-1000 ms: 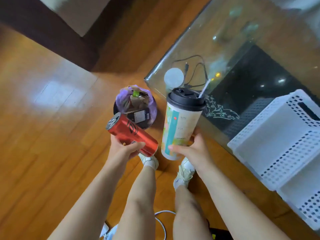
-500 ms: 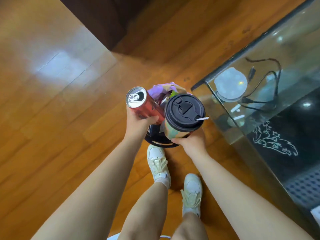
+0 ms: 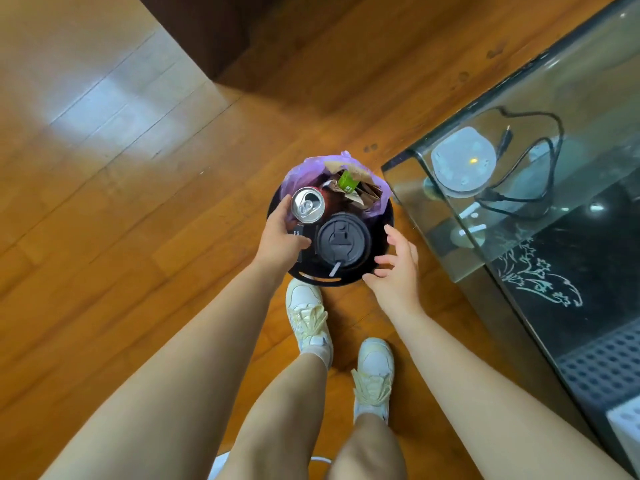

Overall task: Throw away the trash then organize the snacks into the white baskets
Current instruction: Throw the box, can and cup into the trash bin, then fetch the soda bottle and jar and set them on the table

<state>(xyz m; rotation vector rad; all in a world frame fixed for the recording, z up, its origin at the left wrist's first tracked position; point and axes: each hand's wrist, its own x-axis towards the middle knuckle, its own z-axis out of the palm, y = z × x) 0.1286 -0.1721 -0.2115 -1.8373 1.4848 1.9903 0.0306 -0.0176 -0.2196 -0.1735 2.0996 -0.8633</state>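
Floor [image 3: 114,209]: I see warm brown wood planks with a pale glare patch at the upper left.
Dark furniture [image 3: 207,32]: it stands at the top, its kind I cannot tell.
Glass table [image 3: 408,188]: its corner is just right of the bin; a white round device [image 3: 462,161] and a black cable [image 3: 540,157] lie on the glass.
Basket [image 3: 627,427]: only a white corner shows at the lower right edge.
Bin [image 3: 384,216]: black, round, on the floor before my shoes [image 3: 311,317], with a purple liner [image 3: 301,173] and brown paper inside.
Can [image 3: 307,205]: red, opened top up, inside the bin at the left.
Cup [image 3: 343,240]: black lid with a straw, upright in the bin, beside the can.
Left hand [image 3: 282,237]: fingers half curled near the can; whether they touch it I cannot tell.
Right hand [image 3: 394,268]: fingers spread wide, holding nothing, just right of the cup.
Writing: a small white print on a black packet by the left hand, too small to read.
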